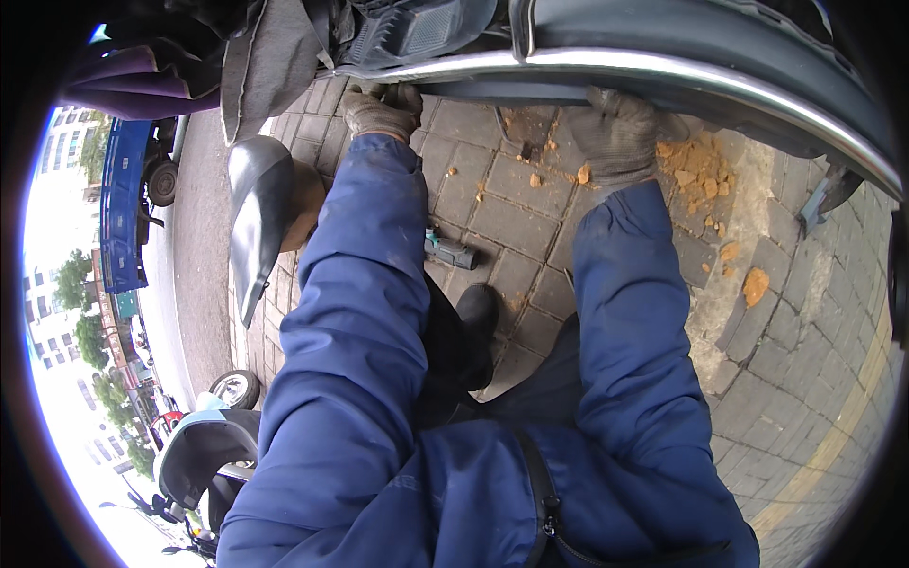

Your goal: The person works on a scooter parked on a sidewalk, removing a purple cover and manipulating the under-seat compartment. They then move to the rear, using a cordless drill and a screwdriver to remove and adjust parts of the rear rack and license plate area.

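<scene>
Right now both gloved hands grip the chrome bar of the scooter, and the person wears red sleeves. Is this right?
Not quite: the sleeves are blue, not red. The head view shows it. The left hand and right hand, both gloved, do grip the chrome bar.

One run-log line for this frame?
left hand: gloved, on chrome rail | right hand: gloved, under rail | paving: orange clumps, small tool
</scene>
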Tool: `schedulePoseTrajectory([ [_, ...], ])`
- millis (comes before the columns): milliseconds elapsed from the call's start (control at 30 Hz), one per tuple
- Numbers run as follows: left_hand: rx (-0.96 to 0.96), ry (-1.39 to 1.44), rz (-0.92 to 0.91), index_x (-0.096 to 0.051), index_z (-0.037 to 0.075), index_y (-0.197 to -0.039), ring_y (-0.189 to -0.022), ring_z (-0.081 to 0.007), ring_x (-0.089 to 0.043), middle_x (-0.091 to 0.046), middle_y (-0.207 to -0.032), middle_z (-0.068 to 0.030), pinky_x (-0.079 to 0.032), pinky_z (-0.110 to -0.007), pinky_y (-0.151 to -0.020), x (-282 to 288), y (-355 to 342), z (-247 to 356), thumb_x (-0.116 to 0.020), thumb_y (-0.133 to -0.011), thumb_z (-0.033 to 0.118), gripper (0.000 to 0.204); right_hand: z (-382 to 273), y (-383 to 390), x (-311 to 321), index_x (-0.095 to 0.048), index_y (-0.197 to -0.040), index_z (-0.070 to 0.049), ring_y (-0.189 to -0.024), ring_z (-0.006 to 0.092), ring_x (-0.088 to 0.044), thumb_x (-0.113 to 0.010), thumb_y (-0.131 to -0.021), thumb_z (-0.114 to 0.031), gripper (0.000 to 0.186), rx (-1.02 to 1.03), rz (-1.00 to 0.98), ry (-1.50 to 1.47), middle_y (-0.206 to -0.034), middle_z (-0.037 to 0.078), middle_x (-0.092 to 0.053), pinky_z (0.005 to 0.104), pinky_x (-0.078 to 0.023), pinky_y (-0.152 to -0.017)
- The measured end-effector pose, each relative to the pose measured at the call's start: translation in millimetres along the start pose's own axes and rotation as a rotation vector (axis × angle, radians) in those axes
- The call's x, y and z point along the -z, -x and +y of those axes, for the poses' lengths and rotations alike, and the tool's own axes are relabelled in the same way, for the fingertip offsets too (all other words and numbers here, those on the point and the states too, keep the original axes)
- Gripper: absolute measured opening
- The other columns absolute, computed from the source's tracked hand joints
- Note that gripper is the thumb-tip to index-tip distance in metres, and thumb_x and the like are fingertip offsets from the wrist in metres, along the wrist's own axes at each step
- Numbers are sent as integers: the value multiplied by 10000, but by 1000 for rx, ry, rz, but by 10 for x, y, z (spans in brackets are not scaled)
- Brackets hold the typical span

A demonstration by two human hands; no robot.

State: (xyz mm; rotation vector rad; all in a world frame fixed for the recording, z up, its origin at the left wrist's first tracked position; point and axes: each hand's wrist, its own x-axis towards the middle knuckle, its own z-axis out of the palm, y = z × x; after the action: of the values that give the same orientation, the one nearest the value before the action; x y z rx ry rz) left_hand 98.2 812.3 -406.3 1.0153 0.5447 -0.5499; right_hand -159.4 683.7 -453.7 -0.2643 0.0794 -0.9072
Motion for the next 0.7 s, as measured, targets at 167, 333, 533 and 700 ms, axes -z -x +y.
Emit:
schedulePoseTrajectory([
  [167, -109, -182, -14, -542, 116, -1115, -1010, -263, -531, -564, -1084, -57, -456, -482, -887, 17, -46, -122, -448, -929, 441, 386, -43, 189, -135, -609, -866, -22, -824, 146, -573, -550, -790, 111, 164, -17, 70, 134, -866, 37, -604, 307, -481, -900],
  [333, -76, -146, -176, -453, 120, -1292, -1238, -323, -406, -424, -1345, -126, -291, -621, -1035, 18, -25, -259, -448, -884, 519, 571, 107, 84, -2, -589, -959, -6, -937, 245, -568, -575, -815, 70, 164, 230, 7, 846, -967, 92, -584, 503, -483, -968],
  [533, -28, 68, -404, -556, 123, -1167, -1032, -313, -596, -599, -1154, -109, -467, -597, -892, -40, -210, -544, -452, -861, 543, 530, 179, -55, 196, -734, -951, -77, -877, 235, -692, -730, -787, -107, 167, 386, -56, 876, -929, 89, -726, 352, -546, -794],
  [700, -85, -59, -393, -534, 181, -1279, -1215, -296, -516, -554, -1316, -53, -440, -548, -965, -50, -193, -792, -314, -885, 596, 612, 186, -3, 104, -727, -939, -66, -862, 224, -686, -733, -797, -138, 159, 424, -48, 849, -920, 89, -724, 352, -549, -779],
])
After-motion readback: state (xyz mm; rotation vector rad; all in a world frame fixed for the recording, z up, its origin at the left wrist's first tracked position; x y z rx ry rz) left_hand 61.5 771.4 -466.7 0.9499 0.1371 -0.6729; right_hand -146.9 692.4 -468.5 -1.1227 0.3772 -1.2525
